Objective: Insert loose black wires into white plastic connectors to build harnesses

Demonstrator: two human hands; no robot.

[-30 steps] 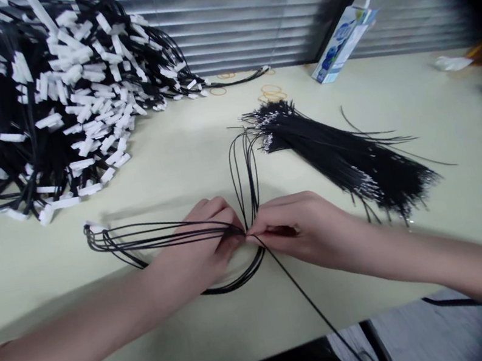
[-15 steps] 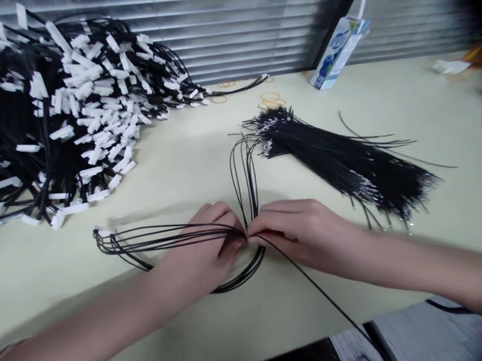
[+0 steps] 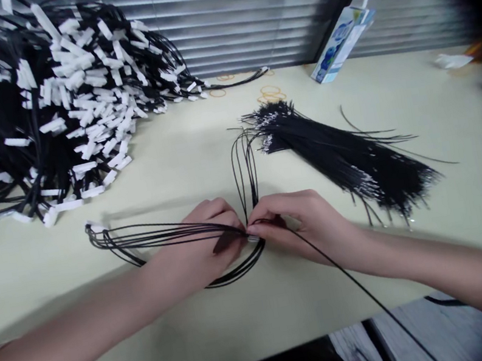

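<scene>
Several thin black wires form a looped bundle (image 3: 171, 236) in front of me, with a white connector (image 3: 97, 227) at its far left end. My left hand (image 3: 212, 231) is closed on the bundle near a small whitish connector (image 3: 253, 238) at its fingertips. Thumb and forefinger of my right hand (image 3: 294, 221) pinch a single black wire (image 3: 354, 275) right beside that connector. The wire's long tail runs down to the right, past the table's front edge. Whether its tip sits inside the connector is hidden by my fingers.
A large heap of black cables with white connectors (image 3: 80, 78) fills the back left. To the right lies a thick bunch of cut black wires (image 3: 343, 157). Yellow rubber bands (image 3: 271, 94) and a blue-white drink carton (image 3: 341, 43) are near the window blinds (image 3: 232, 15).
My right fingers have shifted slightly, and the small connector now shows between my hands. The wire's tail has swung to the right. The view has moved a little.
</scene>
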